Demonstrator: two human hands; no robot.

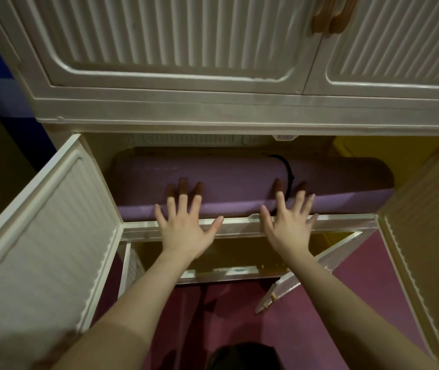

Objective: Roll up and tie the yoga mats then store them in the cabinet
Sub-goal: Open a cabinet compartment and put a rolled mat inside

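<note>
A rolled purple yoga mat [239, 180] lies sideways inside the open middle compartment of the cream cabinet [239, 113]. A black tie [289, 172] circles the roll right of its middle. My left hand [186, 222] presses flat on the mat's front with fingers spread, left of centre. Over at the tie, my right hand [287, 222] presses the roll the same way, fingers straight. Both palms sit over the shelf's front lip [346, 222].
The compartment's left door [42, 236] and right door [426, 236] swing wide toward me. Shut ribbed doors [173, 41] sit above. A lower compartment [239, 260] is open too, its small door [306, 279] ajar. Magenta floor [306, 329] lies below.
</note>
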